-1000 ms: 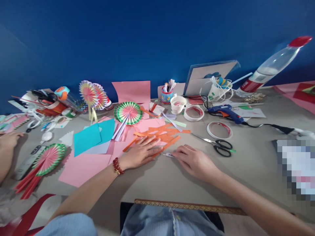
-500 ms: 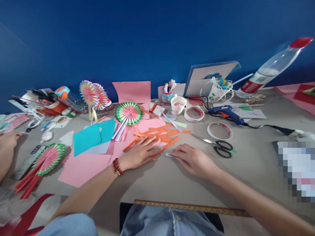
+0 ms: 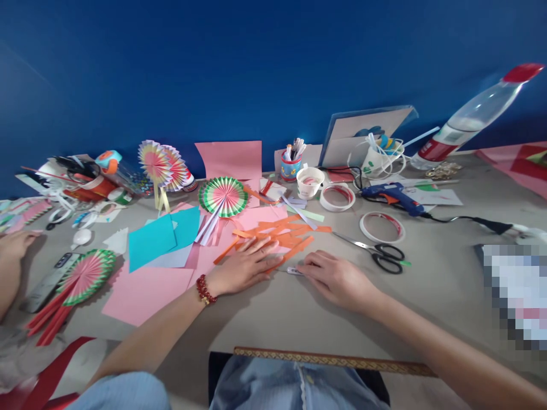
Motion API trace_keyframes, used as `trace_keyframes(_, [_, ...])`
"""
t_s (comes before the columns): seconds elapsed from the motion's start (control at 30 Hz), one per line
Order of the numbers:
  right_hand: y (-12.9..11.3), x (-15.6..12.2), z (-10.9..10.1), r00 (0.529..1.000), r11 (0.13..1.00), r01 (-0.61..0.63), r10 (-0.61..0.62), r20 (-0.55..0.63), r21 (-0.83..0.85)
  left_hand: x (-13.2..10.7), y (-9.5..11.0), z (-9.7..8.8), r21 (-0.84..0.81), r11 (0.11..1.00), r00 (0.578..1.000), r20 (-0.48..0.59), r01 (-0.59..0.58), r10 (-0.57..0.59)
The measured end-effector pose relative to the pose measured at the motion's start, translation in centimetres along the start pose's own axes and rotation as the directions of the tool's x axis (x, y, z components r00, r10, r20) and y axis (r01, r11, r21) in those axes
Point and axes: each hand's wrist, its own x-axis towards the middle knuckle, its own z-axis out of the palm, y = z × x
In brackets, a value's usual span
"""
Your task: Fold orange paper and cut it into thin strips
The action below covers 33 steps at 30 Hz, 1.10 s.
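Observation:
My left hand (image 3: 241, 267), with a red bead bracelet on its wrist, lies flat with fingers spread over the lower edge of the orange paper strips (image 3: 277, 230). My right hand (image 3: 335, 276) is closed around a small white craft knife (image 3: 294, 271). The knife's thin tip points left toward my left fingers, and the rest of it is hidden in my hand. Under and left of the strips are pink paper sheets (image 3: 149, 290) and turquoise sheets (image 3: 149, 242). A pleated paper rosette (image 3: 223, 197) in pink, white and green lies behind my left hand.
Black-handled scissors (image 3: 387, 257) lie right of my right hand, near tape rolls (image 3: 382, 228) and a blue glue gun (image 3: 393, 198). A plastic bottle (image 3: 470, 122) leans at the back right. Another person's hand (image 3: 15, 245) rests at the far left beside another rosette (image 3: 88, 275).
My right hand and the craft knife have barely shifted. My left hand stays flat on the strips, and the other things are where they were.

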Motion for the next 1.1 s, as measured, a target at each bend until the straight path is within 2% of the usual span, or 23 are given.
trace_keyframes(0.5, [-0.23,-0.10,0.35,0.999,0.999,-0.028,0.027,0.047,0.018,-0.06,0.05,0.06,-0.005,1.000,0.998,-0.054,-0.018,0.017])
trace_keyframes(0.97, [-0.70,-0.17,0.60,1.000,0.999,-0.023,0.023,0.008,0.029,-0.06,0.01,0.31,-0.023,1.000,0.999,-0.051,-0.010,0.009])
trace_keyframes(1.1, [-0.64,-0.07,0.74,1.000,0.999,-0.030,0.030,-0.002,0.040,-0.21,-0.19,-0.15,-0.071,0.997,0.999,-0.053,-0.004,0.000])
